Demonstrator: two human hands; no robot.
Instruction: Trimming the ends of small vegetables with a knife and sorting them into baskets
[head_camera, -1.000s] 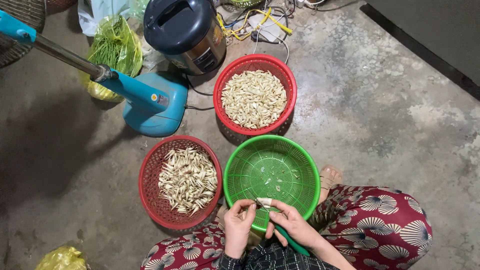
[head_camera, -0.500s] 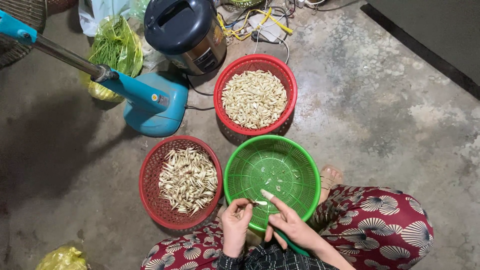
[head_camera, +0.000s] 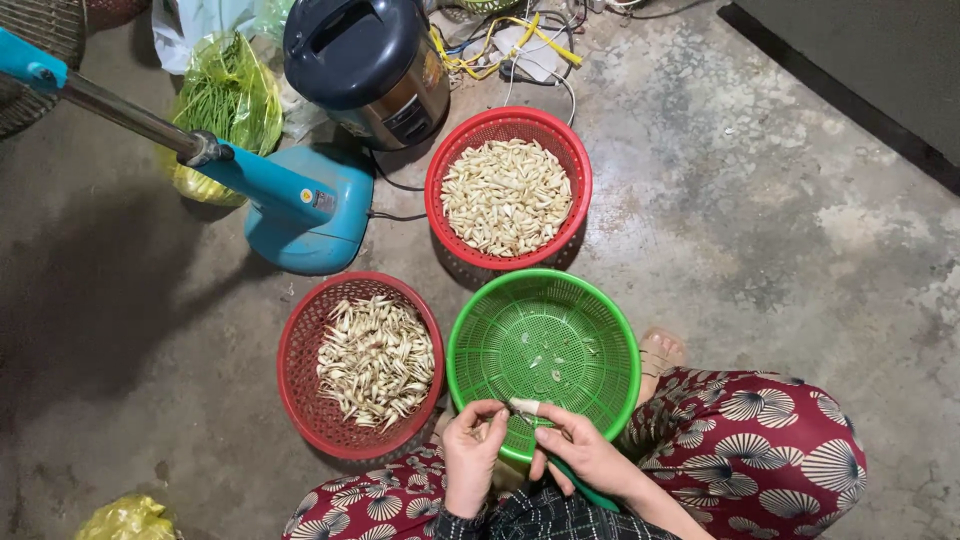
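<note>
The fan's pole (head_camera: 120, 115) runs off the left edge. The rice cooker (head_camera: 365, 60) is cut by the far edge. The small pale piece (head_camera: 524, 406) between the hands is too small to identify.

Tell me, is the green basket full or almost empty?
Almost empty. The green basket holds only a few pale scraps on its mesh bottom, while both red baskets beside it hold heaps of pale pieces.

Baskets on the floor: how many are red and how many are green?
Red baskets: 2, one at the top full of pale peeled pieces and one at the left full of unpeeled ones.
Green baskets: 1, nearly empty, just beyond the left hand and right hand.
Total: 3 baskets.
</note>
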